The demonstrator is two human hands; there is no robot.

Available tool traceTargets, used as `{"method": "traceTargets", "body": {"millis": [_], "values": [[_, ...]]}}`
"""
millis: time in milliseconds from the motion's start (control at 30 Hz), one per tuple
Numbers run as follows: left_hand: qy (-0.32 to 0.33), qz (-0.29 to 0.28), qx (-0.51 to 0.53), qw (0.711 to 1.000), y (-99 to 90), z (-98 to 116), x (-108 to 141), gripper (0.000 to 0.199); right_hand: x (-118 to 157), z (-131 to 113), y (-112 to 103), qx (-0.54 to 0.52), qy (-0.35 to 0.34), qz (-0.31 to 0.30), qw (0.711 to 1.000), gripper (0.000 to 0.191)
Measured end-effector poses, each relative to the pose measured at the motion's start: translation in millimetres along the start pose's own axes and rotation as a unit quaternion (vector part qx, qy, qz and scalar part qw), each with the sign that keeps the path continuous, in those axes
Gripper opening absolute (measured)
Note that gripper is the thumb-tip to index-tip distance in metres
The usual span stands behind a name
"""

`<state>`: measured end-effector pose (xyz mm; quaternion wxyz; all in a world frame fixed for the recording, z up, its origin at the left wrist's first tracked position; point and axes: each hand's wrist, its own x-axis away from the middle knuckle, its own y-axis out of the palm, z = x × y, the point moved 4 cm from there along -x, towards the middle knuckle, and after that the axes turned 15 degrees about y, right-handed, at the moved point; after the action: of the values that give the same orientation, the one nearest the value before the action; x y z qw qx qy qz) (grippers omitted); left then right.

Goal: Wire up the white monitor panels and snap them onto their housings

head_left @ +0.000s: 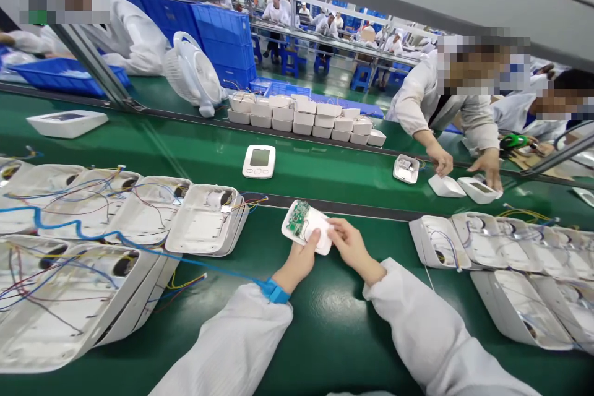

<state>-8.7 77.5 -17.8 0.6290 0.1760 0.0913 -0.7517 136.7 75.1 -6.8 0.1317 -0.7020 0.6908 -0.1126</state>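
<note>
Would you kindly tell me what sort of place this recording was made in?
Most likely an electronics assembly line in a factory. The left hand and right hand hold a white casing with a green circuit board, open wired housings lie in rows on the green bench, and co-workers in white coats work nearby.

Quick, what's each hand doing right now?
Left hand: closed on the white panel with the green board.
Right hand: fingers on the same panel's right edge, holding it too.
</note>
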Motion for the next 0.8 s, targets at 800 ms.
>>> {"method": "traceTargets", "body": {"millis": [800], "values": [[-0.176,-0.025,0.35,0.92,19.7,-3,2,0.058,-126,57,-171,0.48,0.263,0.321,0.773,0.059]]}}
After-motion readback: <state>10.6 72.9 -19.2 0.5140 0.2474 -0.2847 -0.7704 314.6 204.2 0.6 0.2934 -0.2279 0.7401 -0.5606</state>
